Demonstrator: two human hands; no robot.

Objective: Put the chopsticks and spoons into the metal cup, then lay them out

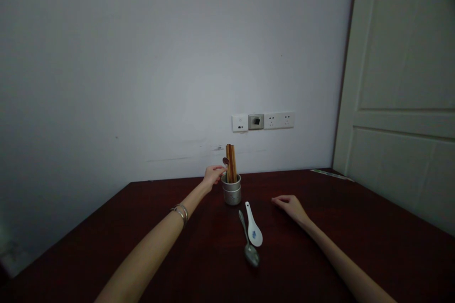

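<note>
L hand pinches small spoon nr chopsticks; snagging 'em could tip metal utensil cup. R hand: grip unclear.

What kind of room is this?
Probably a room in a home, perhaps a dining area: chopsticks stand in a metal holder, a white soup spoon lies on the dark red table, and power sockets sit on the plain wall behind.
</note>
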